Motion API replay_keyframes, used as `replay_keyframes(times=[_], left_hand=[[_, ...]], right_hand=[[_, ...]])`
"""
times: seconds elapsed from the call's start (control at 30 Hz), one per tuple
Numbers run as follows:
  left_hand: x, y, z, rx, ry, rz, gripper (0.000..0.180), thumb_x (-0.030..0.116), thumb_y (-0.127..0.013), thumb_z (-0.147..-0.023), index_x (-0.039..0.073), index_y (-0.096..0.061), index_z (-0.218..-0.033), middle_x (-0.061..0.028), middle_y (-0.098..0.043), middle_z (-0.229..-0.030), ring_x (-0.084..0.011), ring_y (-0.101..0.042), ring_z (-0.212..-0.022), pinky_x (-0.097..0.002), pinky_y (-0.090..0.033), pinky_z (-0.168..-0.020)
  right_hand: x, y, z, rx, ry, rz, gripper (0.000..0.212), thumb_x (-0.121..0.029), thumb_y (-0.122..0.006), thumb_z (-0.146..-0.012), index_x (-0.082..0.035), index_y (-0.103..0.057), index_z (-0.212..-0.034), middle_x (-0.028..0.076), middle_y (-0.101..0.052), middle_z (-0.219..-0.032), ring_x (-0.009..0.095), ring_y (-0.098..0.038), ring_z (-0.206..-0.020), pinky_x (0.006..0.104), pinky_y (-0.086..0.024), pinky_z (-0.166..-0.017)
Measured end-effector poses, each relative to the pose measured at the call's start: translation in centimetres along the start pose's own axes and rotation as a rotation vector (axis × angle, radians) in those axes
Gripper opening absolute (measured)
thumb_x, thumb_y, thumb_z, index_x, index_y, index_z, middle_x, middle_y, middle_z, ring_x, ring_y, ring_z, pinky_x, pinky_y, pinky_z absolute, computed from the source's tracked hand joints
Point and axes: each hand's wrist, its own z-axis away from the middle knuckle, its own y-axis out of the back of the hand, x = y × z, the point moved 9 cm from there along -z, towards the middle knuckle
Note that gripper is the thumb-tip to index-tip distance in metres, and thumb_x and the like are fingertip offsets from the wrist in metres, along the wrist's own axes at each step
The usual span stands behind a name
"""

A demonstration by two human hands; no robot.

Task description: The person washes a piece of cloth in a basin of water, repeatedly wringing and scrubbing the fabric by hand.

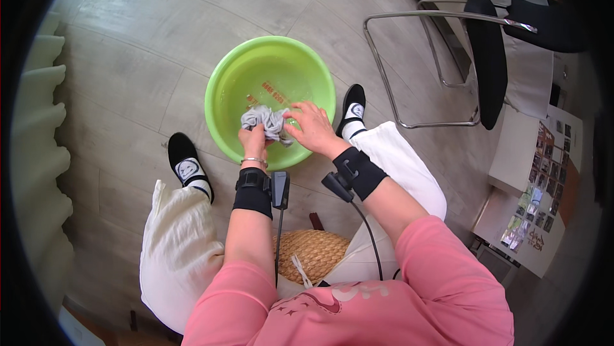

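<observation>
A bunched light-grey cloth (263, 119) hangs over the near part of a round green basin (216, 90) that stands on the floor between my feet. My left hand (252, 141) is closed on the cloth's near left side. At the cloth's right edge is my right hand (313, 127), its fingers apart and slightly bent; the fingertips are close to the fabric, and whether they touch it I cannot tell. Red print shows on the basin's bottom. Both wrists wear black bands with small black devices, and cables run back from them.
Beneath me is a woven seat (313, 250). My shod feet stand on either side of the basin. To the right are a metal-framed black chair (486, 58) and a white board with small pictures (543, 186). A pale curtain (41, 135) hangs at the left.
</observation>
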Motion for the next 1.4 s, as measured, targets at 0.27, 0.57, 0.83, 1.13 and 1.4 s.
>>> replay_keyframes(times=[0.27,0.57,0.83,1.13,1.4], left_hand=[[0.2,0.7,-0.1,0.031,-0.006,-0.123,0.032,0.000,-0.050,-0.075,-0.003,-0.046,-0.106,-0.0153,-0.059,-0.093,-0.0261,-0.063,-0.072,-0.0400,-0.056,-0.052],[0.2,0.2,0.2,0.045,-0.054,-0.149,0.032,-0.002,-0.051,-0.074,-0.002,-0.046,-0.105,-0.0142,-0.058,-0.092,-0.0250,-0.063,-0.074,-0.0388,-0.055,-0.055],[0.2,0.1,0.2,0.054,-0.017,-0.184,0.029,0.001,-0.052,-0.075,0.000,-0.046,-0.104,-0.0123,-0.058,-0.093,-0.0235,-0.062,-0.073,-0.0371,-0.054,-0.053],[-0.1,-1.1,0.3,0.016,-0.062,-0.108,0.034,-0.003,-0.056,-0.070,-0.001,-0.042,-0.100,-0.0134,-0.056,-0.087,-0.0211,-0.060,-0.065,-0.0329,-0.049,-0.043],[1.5,-0.1,0.8,0.071,-0.093,-0.098,0.032,-0.003,-0.052,-0.071,-0.001,-0.046,-0.103,-0.0141,-0.057,-0.093,-0.0259,-0.061,-0.073,-0.0397,-0.052,-0.050]], right_hand=[[12.6,18.2,-2.7,0.285,-0.242,0.500,0.048,-0.031,-0.058,-0.076,-0.012,-0.048,-0.119,0.011,-0.034,-0.134,0.033,-0.025,-0.126,0.0588,-0.023,-0.096],[19.7,36.4,-4.0,0.313,-0.500,1.148,0.063,-0.031,-0.058,-0.078,-0.011,-0.032,-0.132,0.007,-0.026,-0.140,0.028,-0.017,-0.132,0.0596,-0.015,-0.101],[18.9,35.6,-3.5,0.349,-0.442,1.343,0.038,-0.025,-0.055,-0.078,-0.006,-0.048,-0.110,0.011,-0.049,-0.109,0.032,-0.039,-0.113,0.0586,-0.022,-0.097],[17.4,30.8,6.0,0.426,-0.278,1.287,0.033,-0.010,-0.053,-0.073,-0.005,-0.049,-0.105,0.010,-0.047,-0.102,0.032,-0.040,-0.109,0.0538,-0.025,-0.097],[16.3,25.1,16.8,0.305,-0.336,1.125,0.044,-0.012,-0.055,-0.072,-0.003,-0.047,-0.114,0.011,-0.044,-0.112,0.030,-0.037,-0.113,0.0521,-0.024,-0.099]])
